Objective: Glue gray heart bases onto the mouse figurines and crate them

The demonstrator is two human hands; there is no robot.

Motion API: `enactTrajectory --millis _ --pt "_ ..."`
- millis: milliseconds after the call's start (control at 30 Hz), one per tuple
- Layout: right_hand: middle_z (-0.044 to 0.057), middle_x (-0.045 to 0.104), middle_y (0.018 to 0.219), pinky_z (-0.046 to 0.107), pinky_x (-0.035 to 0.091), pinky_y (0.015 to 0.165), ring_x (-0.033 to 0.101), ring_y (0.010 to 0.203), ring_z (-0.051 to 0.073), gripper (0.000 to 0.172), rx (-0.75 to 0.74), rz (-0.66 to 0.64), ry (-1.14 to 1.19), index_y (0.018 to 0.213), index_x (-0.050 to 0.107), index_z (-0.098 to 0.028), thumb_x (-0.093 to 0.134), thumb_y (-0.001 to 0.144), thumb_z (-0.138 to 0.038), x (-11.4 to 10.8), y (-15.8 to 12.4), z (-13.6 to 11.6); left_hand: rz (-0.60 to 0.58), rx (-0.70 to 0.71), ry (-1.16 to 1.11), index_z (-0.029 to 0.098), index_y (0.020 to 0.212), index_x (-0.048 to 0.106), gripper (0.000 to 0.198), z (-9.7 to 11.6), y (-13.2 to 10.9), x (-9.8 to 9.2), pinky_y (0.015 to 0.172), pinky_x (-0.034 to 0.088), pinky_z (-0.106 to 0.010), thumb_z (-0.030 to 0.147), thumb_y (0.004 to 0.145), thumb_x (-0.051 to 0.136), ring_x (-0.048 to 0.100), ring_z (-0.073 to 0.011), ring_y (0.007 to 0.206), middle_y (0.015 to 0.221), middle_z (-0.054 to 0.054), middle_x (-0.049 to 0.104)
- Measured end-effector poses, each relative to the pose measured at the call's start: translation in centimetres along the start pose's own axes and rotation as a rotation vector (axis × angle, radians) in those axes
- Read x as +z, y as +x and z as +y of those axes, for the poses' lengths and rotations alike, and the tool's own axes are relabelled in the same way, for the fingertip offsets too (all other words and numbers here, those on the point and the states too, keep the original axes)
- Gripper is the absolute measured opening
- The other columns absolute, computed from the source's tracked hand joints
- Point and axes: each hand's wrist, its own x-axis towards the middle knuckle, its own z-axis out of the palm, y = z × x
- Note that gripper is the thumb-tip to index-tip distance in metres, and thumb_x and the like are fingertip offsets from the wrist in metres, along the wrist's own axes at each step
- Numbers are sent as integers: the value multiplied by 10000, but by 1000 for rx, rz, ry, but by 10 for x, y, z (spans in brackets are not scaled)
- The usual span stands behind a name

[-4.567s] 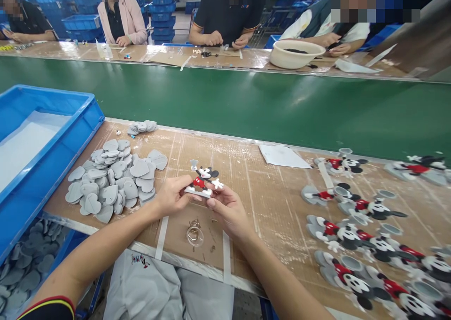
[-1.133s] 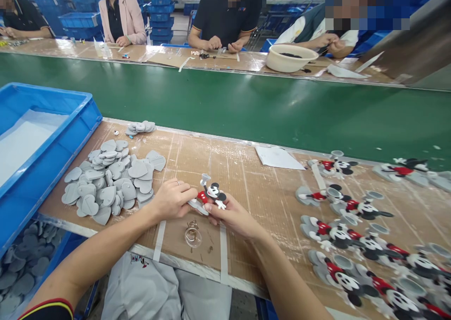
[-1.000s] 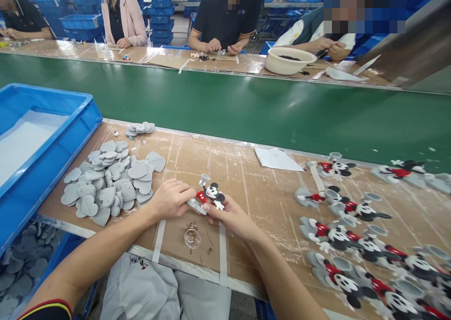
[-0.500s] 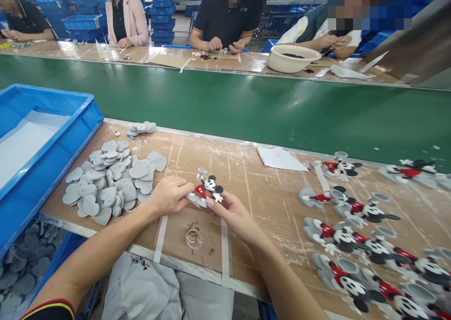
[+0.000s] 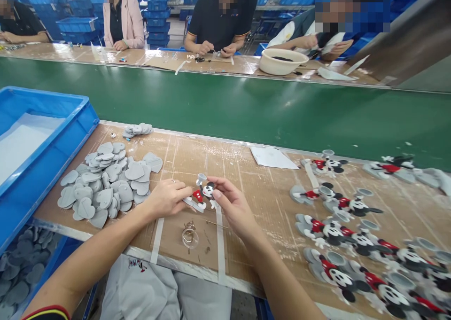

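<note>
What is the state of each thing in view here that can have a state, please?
Left hand, closed on the figure's base.
Right hand, open, fingers near the figure's head.
Mickey Mouse figure, held up, tilted.
Gray heart-shaped pieces, lying in a loose pile.
Blue plastic crate, lined with white sheet.
Clear glass bulb, lying on the cardboard.
Mickey Mouse figures, lying flat in rows.

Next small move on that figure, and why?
Probably the right hand should take hold of the red-shorted Mickey Mouse plastic figure, then lay it with the matching figures on the right. The left hand seems to be holding it alone, with the right fingertips just off it. It already carries a grey cup-shaped piece, like those figures.
</note>
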Motion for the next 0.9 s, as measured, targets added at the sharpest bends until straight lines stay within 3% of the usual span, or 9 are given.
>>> enactTrajectory --millis 267,467,600,733,900 --pt "64 695 1053 340 538 830 640 952 202 356 -94 50 -28 1105 636 -252 725 832 -462 12 -1 -3 46 33 -24 184 947 649 259 1 -1 2 649 436 -291 428 943 563 629 -178 714 794 -43 667" --pt "56 696 990 347 531 810 644 891 192 321 -143 113 -80 1092 635 -241 718 844 -427 7 -1 -6 -18 -54 -80 183 1111 608 386 0 0 -3 681 458 -300 524 934 566 666 -199 764 882 -51 718" --pt "63 682 962 338 511 755 634 838 193 359 -192 342 -265 1115 629 -217 702 840 -437 -16 4 -12 59 -197 -24 168 1074 602 335 -16 0 -13 762 469 -339 470 987 486 645 -211 799 889 -60 701" --pt "23 622 810 305 448 623 530 645 155 398 -168 613 -546 1082 639 -193 693 801 -470 -54 11 -16 183 -481 175 169 1035 623 250 -36 -4 -21 825 466 -398 366 987 478 611 -283 964 1009 -116 656" --pt "23 625 787 345 437 696 563 674 189 409 -61 844 -810 1031 646 -180 654 748 -476 -99 13 -13 84 -647 391 145 1133 619 302 -45 -9 -18 962 433 -468 358 927 563 544 -362 1175 1248 -203 577"
